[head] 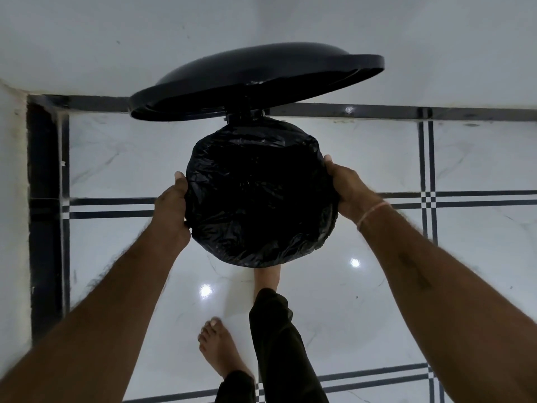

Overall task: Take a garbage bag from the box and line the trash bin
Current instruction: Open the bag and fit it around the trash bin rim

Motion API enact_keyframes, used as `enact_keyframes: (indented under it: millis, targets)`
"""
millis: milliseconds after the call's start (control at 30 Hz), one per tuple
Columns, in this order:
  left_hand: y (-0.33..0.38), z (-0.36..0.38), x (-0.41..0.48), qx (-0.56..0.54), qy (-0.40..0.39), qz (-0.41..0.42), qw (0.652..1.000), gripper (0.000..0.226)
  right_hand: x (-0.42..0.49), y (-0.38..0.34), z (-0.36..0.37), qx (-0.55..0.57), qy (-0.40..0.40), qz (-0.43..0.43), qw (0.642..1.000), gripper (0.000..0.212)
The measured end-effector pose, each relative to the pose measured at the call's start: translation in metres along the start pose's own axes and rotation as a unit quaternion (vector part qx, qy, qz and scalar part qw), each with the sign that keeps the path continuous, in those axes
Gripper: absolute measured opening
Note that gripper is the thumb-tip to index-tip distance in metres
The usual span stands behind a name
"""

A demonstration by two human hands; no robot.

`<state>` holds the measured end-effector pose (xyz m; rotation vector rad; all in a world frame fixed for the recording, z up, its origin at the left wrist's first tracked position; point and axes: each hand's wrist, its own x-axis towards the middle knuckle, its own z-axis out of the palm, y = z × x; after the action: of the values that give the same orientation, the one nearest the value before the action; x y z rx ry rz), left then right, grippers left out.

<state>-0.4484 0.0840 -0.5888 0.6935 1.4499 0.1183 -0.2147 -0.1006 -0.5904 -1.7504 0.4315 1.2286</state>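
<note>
- Two bare forearms reach forward and down, one on each side of the round black trash bin [246, 114], whose mouth faces the camera.
- The left hand [171, 207] clasps the left rim, thumb up, fingers curled round the crinkled black plastic garbage bag [258, 196].
- The right hand [344, 190], a pale thread band [372, 212] at its wrist, grips the bag at the right rim; its fingers are hidden behind.
- One bag, stretched across the whole mouth and folded over the rim.
- One glossy black domed lid [255, 80], tilted up behind.
- Two bare feet: the left foot [219, 347] on the white marbled floor tiles [377, 315], the right foot [267, 279] reaching under the bin's near edge.
</note>
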Motion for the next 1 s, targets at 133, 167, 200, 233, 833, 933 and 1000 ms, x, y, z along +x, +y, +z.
enact_keyframes:
  millis: [133,167,200,233,833,933,1000]
  targets:
    - [-0.001,-0.004,0.0,-0.032,-0.002,-0.026,0.999,0.058,0.006,0.011,-0.004,0.017,0.143,-0.079,0.986,0.053]
    - [-0.004,-0.006,-0.001,-0.04,-0.003,-0.03,0.999,0.061,0.001,0.018,-0.004,0.021,0.181,-0.104,0.978,0.056]
    - [-0.006,-0.006,-0.004,-0.047,-0.003,-0.032,0.998,0.061,-0.01,0.026,-0.002,0.028,0.2,-0.124,0.972,0.055]
    - [-0.008,-0.006,-0.007,-0.051,-0.001,-0.031,0.998,0.057,-0.02,0.037,0.0,0.027,0.209,-0.144,0.967,0.05]
    - [-0.039,-0.012,-0.017,-0.083,0.091,0.045,0.991,0.026,-0.035,0.063,-0.011,0.01,0.156,-0.141,0.978,0.02]
    - [-0.045,-0.015,-0.022,-0.098,0.078,0.024,0.992,0.023,-0.037,0.067,-0.017,0.044,0.085,-0.142,0.985,0.024]
    - [-0.051,-0.018,-0.026,-0.112,0.046,-0.008,0.993,0.025,-0.036,0.068,-0.02,0.071,0.069,-0.131,0.986,0.017]
